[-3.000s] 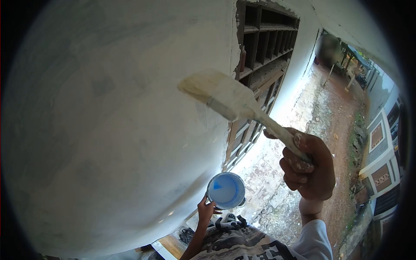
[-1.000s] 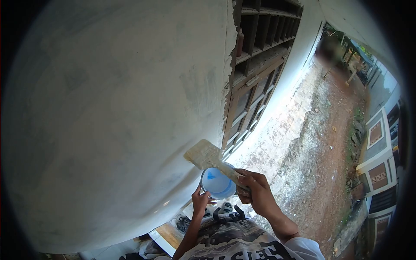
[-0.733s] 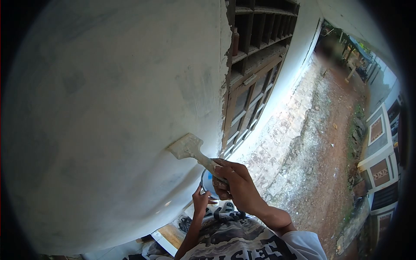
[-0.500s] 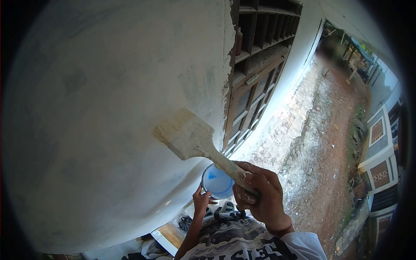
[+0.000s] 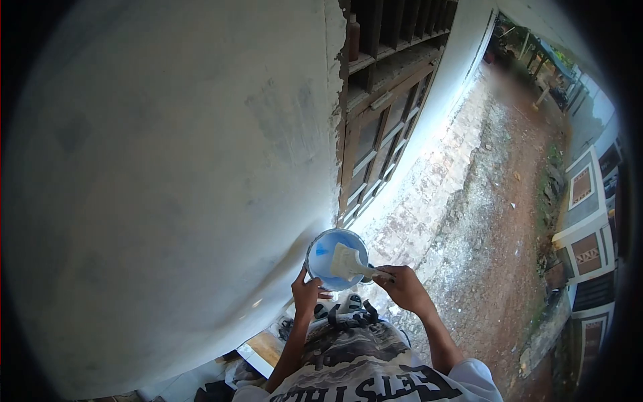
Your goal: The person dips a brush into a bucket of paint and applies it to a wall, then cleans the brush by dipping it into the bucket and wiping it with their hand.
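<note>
My left hand (image 5: 308, 293) grips the near left rim of a round bucket (image 5: 311, 258), its thumb over the edge. The bucket has a pale blue inside with whitish liquid in it. A wide paintbrush (image 5: 347, 262) is tilted over the bucket's opening, its bristle end within the rim. My right hand (image 5: 403, 288) is closed around the brush handle, just right of the bucket. The brush is coated in pale paint. Both hands are in front of my body, low beside the wall.
A whitish wall (image 5: 167, 201) with grey patches fills the left side. Beyond its chipped edge stands a wooden window frame (image 5: 382, 134) with slots above, where a bottle (image 5: 353, 38) sits. Rough stony ground (image 5: 462, 221) runs along the right, with a reddish dirt path. Sandals show below me.
My right hand has lowered the paintbrush from in front of the wall down into the bucket's opening. The bucket and my left hand have shifted slightly up in view.
</note>
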### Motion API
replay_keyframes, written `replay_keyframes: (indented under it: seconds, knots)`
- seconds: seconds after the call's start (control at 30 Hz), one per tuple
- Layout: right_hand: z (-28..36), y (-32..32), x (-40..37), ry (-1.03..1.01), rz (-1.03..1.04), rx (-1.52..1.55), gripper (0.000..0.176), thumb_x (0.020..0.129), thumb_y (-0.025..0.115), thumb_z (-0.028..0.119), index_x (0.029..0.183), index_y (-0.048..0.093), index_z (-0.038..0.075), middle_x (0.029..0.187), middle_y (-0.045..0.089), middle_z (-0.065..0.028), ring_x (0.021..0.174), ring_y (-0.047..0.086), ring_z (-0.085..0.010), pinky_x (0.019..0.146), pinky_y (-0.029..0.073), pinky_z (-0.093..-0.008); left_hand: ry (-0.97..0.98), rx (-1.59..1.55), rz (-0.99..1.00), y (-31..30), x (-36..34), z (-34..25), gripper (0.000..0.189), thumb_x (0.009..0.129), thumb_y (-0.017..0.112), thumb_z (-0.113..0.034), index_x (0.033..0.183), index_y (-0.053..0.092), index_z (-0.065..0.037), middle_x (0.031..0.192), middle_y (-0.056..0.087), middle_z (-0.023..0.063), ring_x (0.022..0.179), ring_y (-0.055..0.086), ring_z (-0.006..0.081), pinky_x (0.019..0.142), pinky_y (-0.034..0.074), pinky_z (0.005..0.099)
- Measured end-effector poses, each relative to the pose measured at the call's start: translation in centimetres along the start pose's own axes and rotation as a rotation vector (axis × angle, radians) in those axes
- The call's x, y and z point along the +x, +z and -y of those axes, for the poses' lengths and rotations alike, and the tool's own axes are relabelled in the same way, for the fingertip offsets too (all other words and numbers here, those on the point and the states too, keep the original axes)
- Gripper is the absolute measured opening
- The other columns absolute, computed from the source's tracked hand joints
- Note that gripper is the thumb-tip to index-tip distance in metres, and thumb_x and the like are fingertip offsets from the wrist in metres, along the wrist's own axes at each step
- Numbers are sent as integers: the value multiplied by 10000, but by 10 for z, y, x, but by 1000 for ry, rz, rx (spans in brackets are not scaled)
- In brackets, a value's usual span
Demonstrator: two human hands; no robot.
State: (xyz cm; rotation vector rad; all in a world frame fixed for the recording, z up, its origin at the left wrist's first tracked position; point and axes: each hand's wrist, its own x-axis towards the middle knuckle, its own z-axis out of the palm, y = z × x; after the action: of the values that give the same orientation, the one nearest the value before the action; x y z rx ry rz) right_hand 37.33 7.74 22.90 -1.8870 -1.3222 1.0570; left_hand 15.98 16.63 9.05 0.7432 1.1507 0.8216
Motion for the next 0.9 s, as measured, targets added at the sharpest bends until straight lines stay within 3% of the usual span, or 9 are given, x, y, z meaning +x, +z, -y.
replay_keyframes:
  seconds: [0.03,0.07,0.23,0.6,0.7,0.77,0.8,0.87,0.9]
  knots:
    - [-8,8,7,4,-14,-31,241,899,618,211,1000,654,-5,721,621,-232,605,572,-365,614,458,-406,3,20,9,2,0,-2,691,778,482,57,1446,316,0,801,638,160,563,674,276,458,600,359]
    - [-22,21,15,-89,-76,-39,217,895,605,197,983,656,6,717,627,-234,681,615,-404,626,477,-425,8,40,18,3,0,-3,693,777,481,56,1447,312,3,781,630,149,554,668,264,460,601,361]
    - [-53,65,53,-93,-152,-510,196,867,579,191,948,615,17,686,644,-204,662,650,-385,621,512,-473,44,93,52,9,8,5,688,784,478,51,1449,309,1,761,616,134,540,639,213,471,603,355]
    - [-58,86,69,-136,-49,-384,221,866,603,219,951,649,21,755,659,-229,728,639,-422,666,512,-480,116,146,99,18,2,8,692,796,506,57,1455,315,-25,795,638,130,556,634,190,494,610,333]
    - [-64,79,67,-124,-122,-164,204,853,628,201,981,687,53,773,650,-237,797,654,-399,709,515,-476,106,156,89,20,-2,3,669,796,469,48,1445,316,-7,735,598,101,573,625,202,510,616,379]
    - [-70,68,64,-278,-196,101,218,886,621,179,1003,676,4,691,650,-182,654,658,-322,617,495,-409,91,115,70,20,-2,3,661,802,475,45,1443,316,-1,730,596,105,583,640,214,507,614,374]
    - [-75,60,62,-282,-193,97,218,886,621,179,1003,676,4,691,650,-182,654,658,-322,617,495,-409,93,109,67,20,-2,1,661,802,475,45,1443,316,-1,730,596,105,583,640,214,507,614,374]
    - [-77,46,55,54,-5,443,198,920,596,164,917,660,-23,621,566,-38,518,518,-150,509,397,-304,84,67,60,20,-3,-2,654,806,486,40,1438,320,5,756,606,126,596,663,243,498,613,373]
    - [-52,33,42,169,26,680,181,939,570,144,848,640,4,628,447,49,527,348,-50,473,275,-240,86,62,56,19,-2,-2,654,806,486,40,1438,320,5,756,606,126,596,663,243,498,613,373]
